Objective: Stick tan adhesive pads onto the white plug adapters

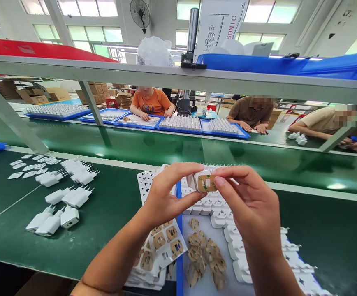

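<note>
In my left hand (168,193) is a white USB wall charger (191,181), held between thumb and fingers over the tray. A tan adhesive sticker (203,183) with a cut-out covers its end face. My right hand (252,205) pinches the sticker's right edge with thumb and forefinger. Below lies a blue-rimmed tray (179,267) with rows of white chargers (218,218), partly behind my right hand and forearm. A pile of loose tan paper pieces (200,255) rests on its light floor. Left of it, sticker sheets (170,241) are stacked, partly under my left forearm.
White chargers (49,222) and flat white plates (28,167) lie to the left on the green table (5,230). A metal shelf beam (119,74) crosses above. Beyond the green belt (154,150), several people work at filled blue trays (181,124).
</note>
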Available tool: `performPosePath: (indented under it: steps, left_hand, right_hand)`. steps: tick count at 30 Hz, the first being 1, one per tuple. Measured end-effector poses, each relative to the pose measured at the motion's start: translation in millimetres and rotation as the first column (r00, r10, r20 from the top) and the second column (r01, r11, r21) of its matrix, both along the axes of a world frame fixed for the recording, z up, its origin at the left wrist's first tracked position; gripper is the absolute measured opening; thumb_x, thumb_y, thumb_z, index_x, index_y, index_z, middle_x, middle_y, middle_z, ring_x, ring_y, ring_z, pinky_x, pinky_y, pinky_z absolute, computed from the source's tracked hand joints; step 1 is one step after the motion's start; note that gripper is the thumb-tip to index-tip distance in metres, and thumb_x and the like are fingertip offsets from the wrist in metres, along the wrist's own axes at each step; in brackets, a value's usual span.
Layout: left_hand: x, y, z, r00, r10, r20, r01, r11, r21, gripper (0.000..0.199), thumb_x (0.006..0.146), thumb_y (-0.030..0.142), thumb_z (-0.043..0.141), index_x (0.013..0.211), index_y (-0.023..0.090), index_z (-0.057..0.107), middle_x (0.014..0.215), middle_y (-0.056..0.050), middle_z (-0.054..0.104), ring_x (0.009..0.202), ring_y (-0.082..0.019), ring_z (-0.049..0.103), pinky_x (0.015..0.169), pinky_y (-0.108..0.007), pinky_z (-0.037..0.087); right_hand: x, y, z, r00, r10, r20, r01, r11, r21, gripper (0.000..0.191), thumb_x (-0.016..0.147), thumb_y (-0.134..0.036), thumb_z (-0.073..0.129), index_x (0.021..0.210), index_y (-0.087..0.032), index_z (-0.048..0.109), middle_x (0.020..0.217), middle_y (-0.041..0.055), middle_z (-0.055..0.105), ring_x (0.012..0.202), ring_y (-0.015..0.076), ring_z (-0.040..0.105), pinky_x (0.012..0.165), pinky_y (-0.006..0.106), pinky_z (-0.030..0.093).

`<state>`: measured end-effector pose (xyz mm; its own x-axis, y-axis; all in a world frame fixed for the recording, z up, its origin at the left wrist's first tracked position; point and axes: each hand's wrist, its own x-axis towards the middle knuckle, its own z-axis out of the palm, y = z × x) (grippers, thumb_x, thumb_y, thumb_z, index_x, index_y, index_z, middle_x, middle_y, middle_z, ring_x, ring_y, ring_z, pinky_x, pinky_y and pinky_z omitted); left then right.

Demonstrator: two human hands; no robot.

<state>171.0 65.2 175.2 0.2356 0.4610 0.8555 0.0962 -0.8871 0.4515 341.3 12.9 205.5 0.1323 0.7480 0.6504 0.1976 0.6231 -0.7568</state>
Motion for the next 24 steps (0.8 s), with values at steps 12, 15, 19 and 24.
performPosePath:
  steps: [12,15,19,24]
  left_hand:
    - [-0.7,0.0,2.1,1.0,0.005,0.003,-0.005,1.0,0.009,0.046,0.082,0.022,0.082,0.125,0.022,0.066,0.118,-0.009,0.076,0.108,-0.021,0.072,0.096,-0.031,0.057]
    - [-0.7,-0.5,3.6,1.0,0.014,0.005,-0.014,1.0,0.013,0.044,0.082,0.022,0.082,0.123,0.022,0.067,0.117,-0.009,0.076,0.106,-0.021,0.073,0.094,-0.032,0.058]
    - [-0.2,-0.5,4.2,1.0,0.022,0.01,-0.023,0.999,0.024,0.042,0.083,0.024,0.081,0.123,0.022,0.067,0.116,-0.009,0.077,0.106,-0.022,0.074,0.094,-0.034,0.059]
    - [-0.6,-0.1,3.8,1.0,0.022,0.007,-0.022,0.999,0.028,0.042,0.083,0.024,0.081,0.123,0.022,0.067,0.116,-0.009,0.077,0.106,-0.022,0.073,0.093,-0.033,0.059]
  right_hand:
    - [0.2,-0.2,-0.2,0.999,0.006,-0.037,-0.007,1.0,-0.019,0.004,0.092,-0.023,0.071,0.093,-0.026,0.073,0.093,-0.0003,0.074,0.085,0.0131,0.071,0.078,0.024,0.062]
    - [-0.3,-0.4,0.6,0.999,0.008,-0.035,-0.009,1.0,-0.019,0.003,0.091,-0.023,0.072,0.092,-0.026,0.073,0.092,0.0005,0.074,0.085,0.0142,0.071,0.079,0.026,0.062]
    - [-1.0,-0.5,0.2,1.0,0.003,-0.016,-0.003,1.0,-0.007,0.005,0.091,-0.022,0.072,0.093,-0.026,0.073,0.093,0.0007,0.074,0.088,0.015,0.071,0.081,0.027,0.062]
    - [-1.0,-0.1,-0.6,1.0,-0.004,0.004,0.004,1.0,0.007,0.005,0.091,-0.022,0.071,0.093,-0.026,0.073,0.092,0.0006,0.074,0.087,0.0153,0.071,0.08,0.028,0.063]
